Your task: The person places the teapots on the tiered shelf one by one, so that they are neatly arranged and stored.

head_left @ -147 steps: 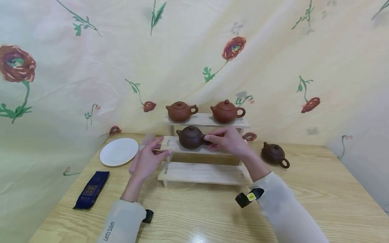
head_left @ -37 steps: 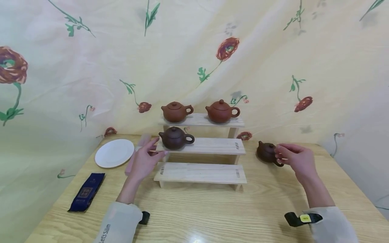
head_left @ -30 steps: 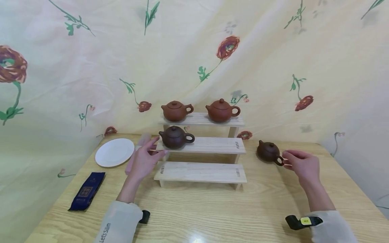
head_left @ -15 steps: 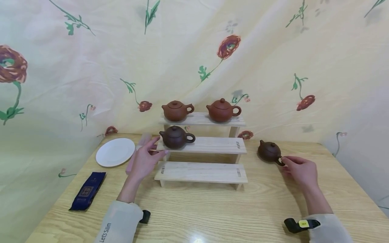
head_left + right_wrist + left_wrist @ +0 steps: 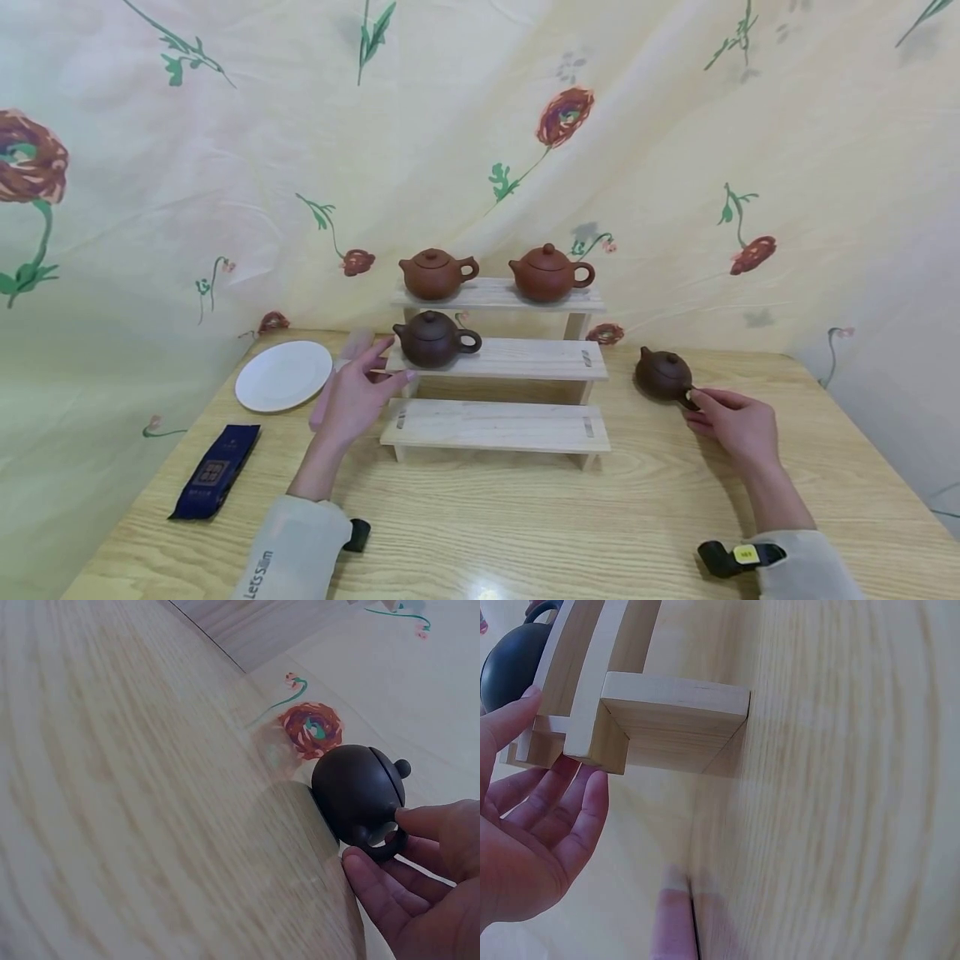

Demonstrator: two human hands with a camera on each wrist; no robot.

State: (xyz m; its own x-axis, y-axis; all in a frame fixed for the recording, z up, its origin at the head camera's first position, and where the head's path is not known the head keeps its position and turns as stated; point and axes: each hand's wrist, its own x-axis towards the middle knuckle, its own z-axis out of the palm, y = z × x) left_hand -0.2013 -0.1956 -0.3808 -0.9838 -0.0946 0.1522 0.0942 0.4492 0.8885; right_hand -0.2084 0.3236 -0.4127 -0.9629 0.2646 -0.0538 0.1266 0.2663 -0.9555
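Note:
On the table at the right sits a dark brown teapot [image 5: 663, 375]. My right hand [image 5: 742, 427] pinches its handle between thumb and fingers; in the right wrist view the handle loop [image 5: 386, 846] shows between the fingertips. My left hand [image 5: 358, 400] holds the left end of the three-tier wooden display stand [image 5: 517, 358], thumb at the front edge and fingers at the end of the boards [image 5: 592, 739]. A second dark teapot [image 5: 429, 340] stands on the middle tier beside that hand. Two reddish-brown teapots [image 5: 435, 275] stand on the top tier.
A white plate [image 5: 283, 377] and a pinkish strip [image 5: 324, 404] lie left of the stand. Nearer is a dark blue packet [image 5: 215, 472]. Flowered cloth [image 5: 465, 150] hangs behind the wooden table [image 5: 465, 517].
The dark teapot on the middle tier was let go at its left end. My right hand moved right to the other dark teapot and took its handle. The left hand stayed at the stand.

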